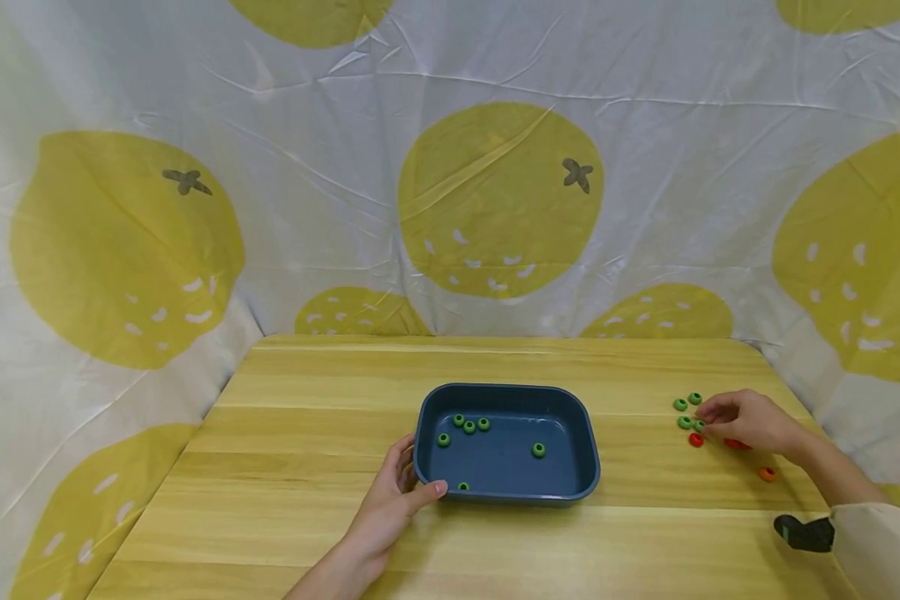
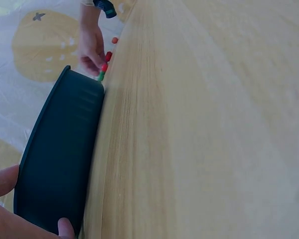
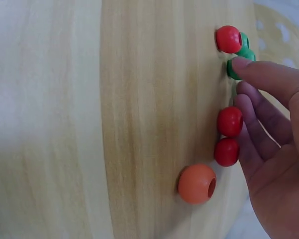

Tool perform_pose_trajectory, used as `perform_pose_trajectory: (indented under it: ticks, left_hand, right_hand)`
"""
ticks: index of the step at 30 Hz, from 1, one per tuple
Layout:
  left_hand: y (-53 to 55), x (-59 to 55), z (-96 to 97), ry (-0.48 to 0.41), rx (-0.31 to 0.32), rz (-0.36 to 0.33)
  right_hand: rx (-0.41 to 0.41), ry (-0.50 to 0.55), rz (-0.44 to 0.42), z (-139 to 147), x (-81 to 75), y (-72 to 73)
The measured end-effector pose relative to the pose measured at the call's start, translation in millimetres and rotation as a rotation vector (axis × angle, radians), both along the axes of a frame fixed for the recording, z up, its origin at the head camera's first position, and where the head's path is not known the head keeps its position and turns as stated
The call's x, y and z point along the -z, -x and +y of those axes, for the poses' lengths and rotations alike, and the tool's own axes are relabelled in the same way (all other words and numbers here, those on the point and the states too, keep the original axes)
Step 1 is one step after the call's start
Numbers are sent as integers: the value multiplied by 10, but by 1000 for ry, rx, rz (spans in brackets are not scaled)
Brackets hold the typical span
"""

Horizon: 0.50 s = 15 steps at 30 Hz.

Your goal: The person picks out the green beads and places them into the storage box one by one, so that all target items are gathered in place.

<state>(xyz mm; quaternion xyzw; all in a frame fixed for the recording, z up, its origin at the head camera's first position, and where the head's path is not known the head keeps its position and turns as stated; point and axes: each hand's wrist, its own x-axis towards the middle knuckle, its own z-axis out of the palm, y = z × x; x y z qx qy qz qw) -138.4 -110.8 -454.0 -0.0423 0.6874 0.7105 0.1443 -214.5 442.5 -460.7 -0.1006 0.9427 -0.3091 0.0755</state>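
My left hand (image 1: 381, 517) grips the left end of a dark blue rectangular tray (image 1: 506, 498), thumb over the near rim and fingers along the outer wall. Inside the tray lie several green beads (image 1: 469, 427) with wide holes. At the right of the table, my right hand (image 1: 753, 423) has its thumb and fingertips at a green bead (image 3: 233, 69), pinching it. More green beads (image 1: 680, 404) sit just beyond the fingertips. Close by are a red bead (image 3: 228, 39), two other red beads (image 3: 230, 121) under the palm side, and an orange bead (image 3: 197, 183) nearer the wrist.
The wooden table (image 1: 292, 467) has rounded far corners. Behind and beside it hangs a pale cloth (image 1: 322, 208) with large yellow lemon prints. A black strap end (image 1: 802, 533) sticks out by the right sleeve (image 1: 877, 542).
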Motion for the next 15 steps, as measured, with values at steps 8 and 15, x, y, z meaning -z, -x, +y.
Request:
perform_pose_trajectory:
  ticks: [8,15]
  left_hand:
    - [0,11,-3,-2,-3,3]
    - [5,20,-5,-2,-2,0]
  right_hand:
    - [-32,-49,18,4,42,16]
    - [-34,-29,12,-20,-1,11]
